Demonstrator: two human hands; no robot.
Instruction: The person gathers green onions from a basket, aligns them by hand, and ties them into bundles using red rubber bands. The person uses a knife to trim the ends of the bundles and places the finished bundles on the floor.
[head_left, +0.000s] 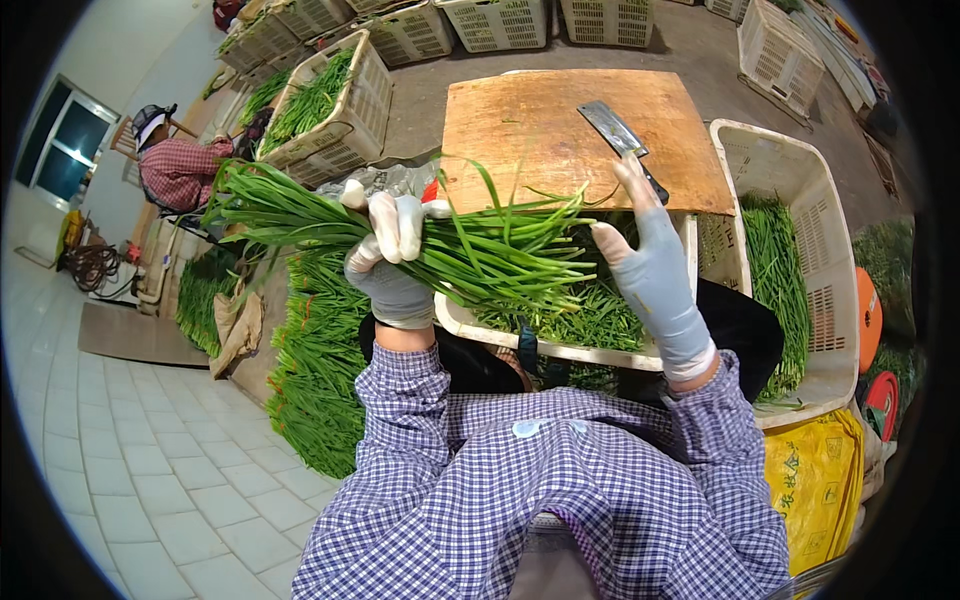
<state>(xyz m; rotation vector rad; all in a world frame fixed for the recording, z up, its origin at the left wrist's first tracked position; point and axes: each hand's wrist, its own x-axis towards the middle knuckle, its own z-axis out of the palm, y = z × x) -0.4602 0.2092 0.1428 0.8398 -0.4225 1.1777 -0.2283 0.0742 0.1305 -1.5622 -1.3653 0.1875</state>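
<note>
My gloved left hand (394, 255) is closed around the middle of a loose bunch of garlic chives (495, 251). Its leaves spread to the left, and the pale cut ends point right. At those ends my gloved right hand (649, 255) is held up with thumb and fingers apart, nothing gripped in it. A cleaver (615, 135) lies on the wooden board (517, 112) just beyond my right fingertips. Beneath the bunch, a white plastic crate (480, 326) holds chive trimmings (600, 319).
To the right stands a crate (832, 202) with chives inside, near a yellow sack (814, 480). Tied chive bundles (322, 375) are heaped on my left. A person (180, 165) sits further left by a filled crate (360, 112). More crates (495, 22) line the back.
</note>
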